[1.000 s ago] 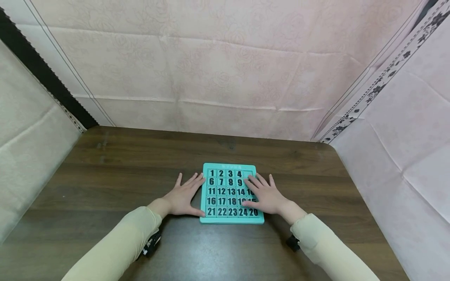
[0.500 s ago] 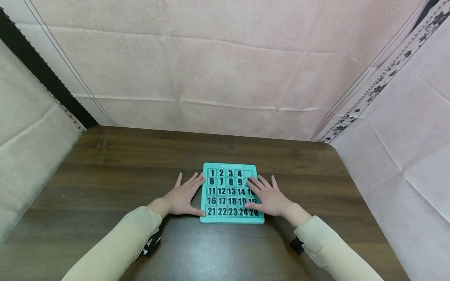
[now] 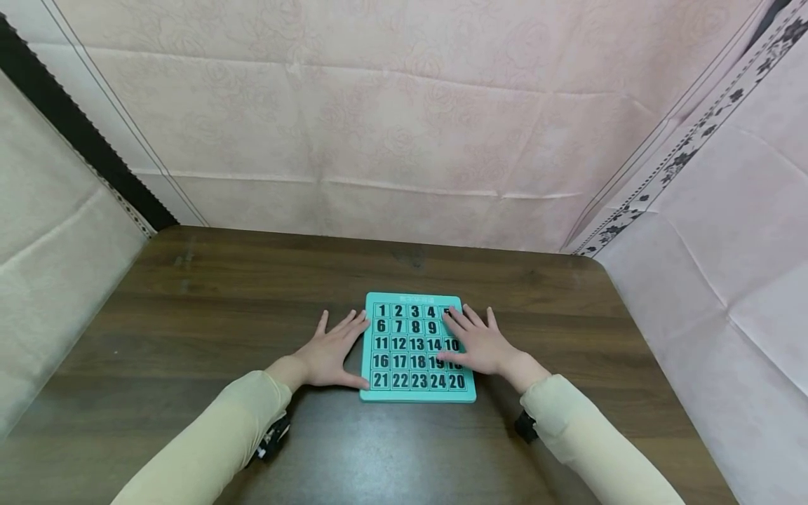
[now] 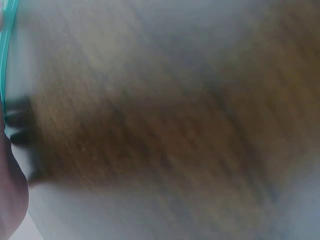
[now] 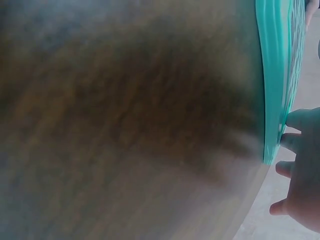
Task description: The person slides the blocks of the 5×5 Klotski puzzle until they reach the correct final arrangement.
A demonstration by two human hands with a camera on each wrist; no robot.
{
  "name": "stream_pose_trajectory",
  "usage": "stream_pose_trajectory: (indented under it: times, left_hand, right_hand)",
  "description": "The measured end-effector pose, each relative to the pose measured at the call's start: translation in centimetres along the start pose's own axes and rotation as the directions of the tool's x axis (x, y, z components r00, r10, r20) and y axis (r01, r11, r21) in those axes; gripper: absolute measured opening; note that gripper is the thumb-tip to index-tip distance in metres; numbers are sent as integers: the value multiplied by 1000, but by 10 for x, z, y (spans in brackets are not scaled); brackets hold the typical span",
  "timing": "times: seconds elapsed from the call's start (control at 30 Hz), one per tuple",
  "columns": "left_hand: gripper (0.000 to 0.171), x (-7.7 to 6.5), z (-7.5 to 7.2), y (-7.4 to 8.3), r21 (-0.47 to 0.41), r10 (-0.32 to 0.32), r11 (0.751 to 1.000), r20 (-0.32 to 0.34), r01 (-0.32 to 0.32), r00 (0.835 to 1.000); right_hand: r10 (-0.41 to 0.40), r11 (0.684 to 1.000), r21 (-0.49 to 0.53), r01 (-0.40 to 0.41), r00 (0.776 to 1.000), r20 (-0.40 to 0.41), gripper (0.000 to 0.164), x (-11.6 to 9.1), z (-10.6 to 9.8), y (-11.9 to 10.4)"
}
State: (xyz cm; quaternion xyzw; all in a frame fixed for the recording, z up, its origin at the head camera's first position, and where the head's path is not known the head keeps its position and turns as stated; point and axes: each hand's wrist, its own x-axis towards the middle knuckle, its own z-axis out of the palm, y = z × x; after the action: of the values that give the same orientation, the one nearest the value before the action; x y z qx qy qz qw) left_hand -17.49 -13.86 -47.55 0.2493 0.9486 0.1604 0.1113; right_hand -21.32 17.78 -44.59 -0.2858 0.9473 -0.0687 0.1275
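Observation:
A turquoise number slide puzzle [image 3: 416, 396] lies flat on the table, its black-numbered tiles in rows. My left hand [image 3: 325, 356] steadies its left side, thumb at the lower left edge and spread fingertips at the upper left edge. Over the right-hand columns lies my right hand [image 3: 485, 347], fingers extended. Its fingertips touch the top right, at a tile [image 3: 447, 310] mostly hidden beneath them. The thumb reaches over tile 19 and covers part of the tile beside it. Fingertips also meet the turquoise frame [image 5: 275, 75] in the right wrist view.
The brown wooden table [image 3: 252, 280] extends around the puzzle on every side. Pale patterned cloth [image 3: 404, 140] hangs behind the table's far edge, with more cloth at both sides. Dark bands [image 3: 273, 438] are worn on both wrists.
My right hand shifts slightly right, then its fingers slide up toward the top row. Tile 5 has moved from the second row into the vacant top right slot. The left hand stays put.

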Motion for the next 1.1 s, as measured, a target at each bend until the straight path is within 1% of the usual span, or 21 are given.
stream_pose_trajectory:
  times: [0.23, 0.37, 0.47, 0.6, 0.83, 0.97, 1.1]
  left_hand:
    - [114, 0, 2, -1, 2, 0, 1000, -7, 0, 1000]
    - [115, 0, 1, -1, 2, -12, 1000, 7, 12, 1000]
    - [115, 0, 1, -1, 3, -9, 1000, 9, 9, 1000]
    - [114, 0, 0, -2, 3, 0, 1000, 2, 0, 1000]
    - [114, -1, -2, -1, 7, -11, 1000, 10, 11, 1000]
    - [114, -1, -2, 0, 6, -12, 1000, 13, 12, 1000]
    - [114, -1, -2, 0, -1, -7, 1000, 10, 7, 1000]
  right_hand:
    - [-5, 1000, -6, 5, 1000, -4, 82, 3, -2, 0]
    - [-5, 1000, -9, 5, 1000, -5, 82, 0, -3, -1]
    - [-20, 1000, -10, 20, 1000, -2, 82, -6, -3, -2]
    - [-53, 998, -20, 53, 999, 2, 80, -19, -1, -5]
    - [-86, 995, -40, 86, 996, 8, 80, -40, 5, -9]
    - [-99, 993, -68, 99, 995, 4, 81, -45, 7, -11]
    - [-93, 992, -80, 93, 996, 12, 81, -44, 7, -10]
